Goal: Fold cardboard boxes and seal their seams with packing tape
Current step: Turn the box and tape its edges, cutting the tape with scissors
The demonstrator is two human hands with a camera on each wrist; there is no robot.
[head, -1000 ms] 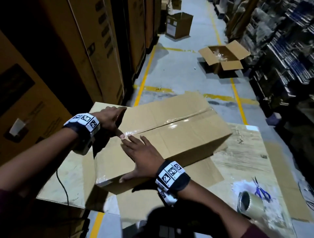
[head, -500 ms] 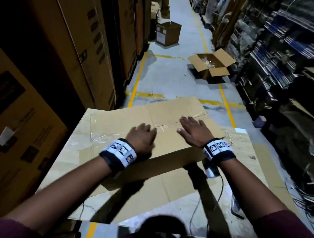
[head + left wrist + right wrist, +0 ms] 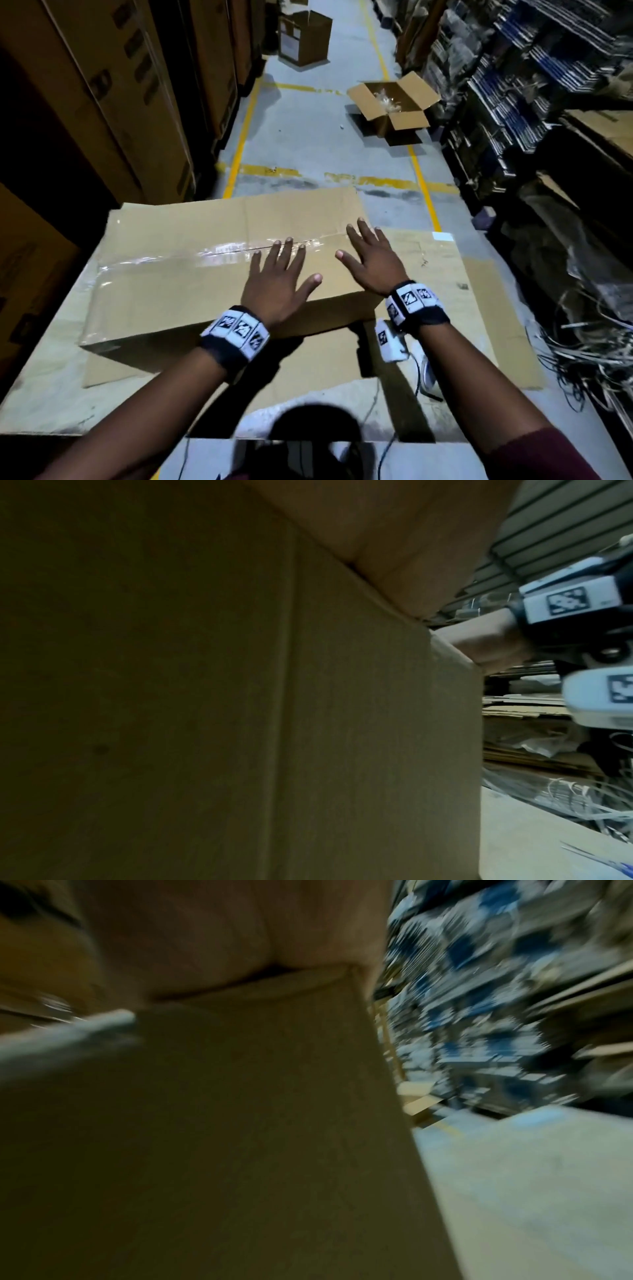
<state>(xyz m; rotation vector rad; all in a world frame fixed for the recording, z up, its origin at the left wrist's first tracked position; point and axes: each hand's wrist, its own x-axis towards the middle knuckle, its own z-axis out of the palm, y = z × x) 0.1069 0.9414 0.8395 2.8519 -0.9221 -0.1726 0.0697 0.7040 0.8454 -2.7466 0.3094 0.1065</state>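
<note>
Worn tabletop (image 3: 51, 387) (glossy-taped cardboard box (image 3: 164, 284))

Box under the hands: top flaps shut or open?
Shut. The box has its flaps meeting flat, glossy tape along the seam.

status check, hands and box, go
Left hand and right hand both flat, fingers spread, on top of the cardboard box. Clear tape runs along its centre seam. Nothing on the box top but the hands.
</note>
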